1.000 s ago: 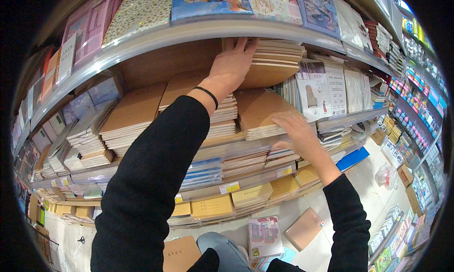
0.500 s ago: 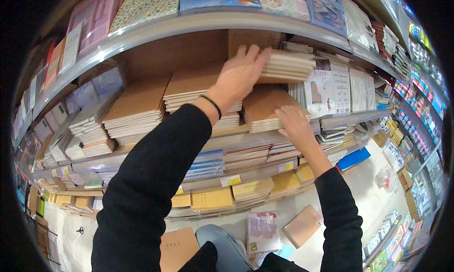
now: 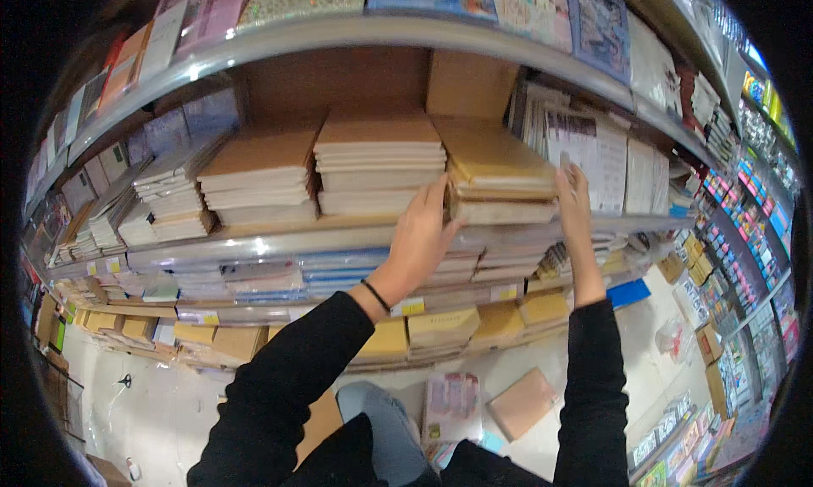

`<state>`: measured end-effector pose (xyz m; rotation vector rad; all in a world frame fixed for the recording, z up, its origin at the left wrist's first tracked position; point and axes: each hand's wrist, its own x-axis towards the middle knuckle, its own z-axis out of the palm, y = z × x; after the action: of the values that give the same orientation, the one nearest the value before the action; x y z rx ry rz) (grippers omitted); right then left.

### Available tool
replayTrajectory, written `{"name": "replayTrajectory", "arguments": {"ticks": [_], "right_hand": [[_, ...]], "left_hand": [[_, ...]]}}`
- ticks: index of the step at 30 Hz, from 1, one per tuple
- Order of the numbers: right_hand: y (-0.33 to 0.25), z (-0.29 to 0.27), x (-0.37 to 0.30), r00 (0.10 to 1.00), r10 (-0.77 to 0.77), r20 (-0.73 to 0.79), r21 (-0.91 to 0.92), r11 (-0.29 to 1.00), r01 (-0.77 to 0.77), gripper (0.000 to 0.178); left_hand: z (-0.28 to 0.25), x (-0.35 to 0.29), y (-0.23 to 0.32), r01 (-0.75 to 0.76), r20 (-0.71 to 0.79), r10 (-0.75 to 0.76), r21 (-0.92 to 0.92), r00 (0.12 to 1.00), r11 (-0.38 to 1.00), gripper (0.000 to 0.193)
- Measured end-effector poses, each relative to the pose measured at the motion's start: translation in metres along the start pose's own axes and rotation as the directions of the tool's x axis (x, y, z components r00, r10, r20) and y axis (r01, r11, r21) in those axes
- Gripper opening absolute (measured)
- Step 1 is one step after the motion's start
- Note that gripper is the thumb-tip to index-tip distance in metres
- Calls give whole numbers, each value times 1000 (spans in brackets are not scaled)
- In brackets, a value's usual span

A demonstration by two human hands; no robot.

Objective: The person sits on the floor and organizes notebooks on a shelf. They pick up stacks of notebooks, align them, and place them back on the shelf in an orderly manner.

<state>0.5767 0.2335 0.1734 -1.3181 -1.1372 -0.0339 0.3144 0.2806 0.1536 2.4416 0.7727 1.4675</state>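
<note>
A stack of brown-covered notebooks (image 3: pixel 498 155) lies on the middle shelf, its pale page edges facing me. My left hand (image 3: pixel 421 233) grips the stack's front left corner, thumb toward the front edge. Against its front right corner presses my right hand (image 3: pixel 573 201), fingers pointing up along the side. The stack is held between both hands and looks slightly blurred. Just left stands a taller pile of brown-covered notebooks (image 3: pixel 378 161), with another notebook pile (image 3: pixel 258 174) beyond it.
Booklets in clear sleeves (image 3: pixel 593 157) stand right of the stack. Above runs a shelf edge (image 3: pixel 339 42) bearing patterned albums. Lower shelves hold yellow-brown envelopes (image 3: pixel 443 326). On the floor lie a pink package (image 3: pixel 451 406), a brown notebook (image 3: pixel 522 402) and black scissors (image 3: pixel 126 380).
The upper batch of notebooks, raised in my left hand before, now rests on the lower stack. My left hand came down to the front left corner; my right hand shifted to the right side.
</note>
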Motion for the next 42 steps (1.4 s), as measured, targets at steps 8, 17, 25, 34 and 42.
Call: {"name": "replayTrajectory", "arguments": {"ticks": [8,17,25,34,42], "right_hand": [[31,8,23,992,-22,126,-328,943,62,76],[114,-140,-173,940,303,155,-230,937,-264,36],[161,-196,-559,43,964,262,-314,127,-941,29],[116,-84,-543,332,858,391,-196,430,-881,33],[-52,38,-425,826,71,559,337,891,-304,29]], "left_hand": [[12,9,-23,145,330,-75,-192,941,971,49],[-164,-114,-29,253,480,-228,13,847,967,48],[-241,-346,-62,497,308,-600,354,738,792,52],[-220,-453,2,918,44,-932,-197,360,345,64],[-216,-476,14,869,58,-918,-350,392,349,51]]}}
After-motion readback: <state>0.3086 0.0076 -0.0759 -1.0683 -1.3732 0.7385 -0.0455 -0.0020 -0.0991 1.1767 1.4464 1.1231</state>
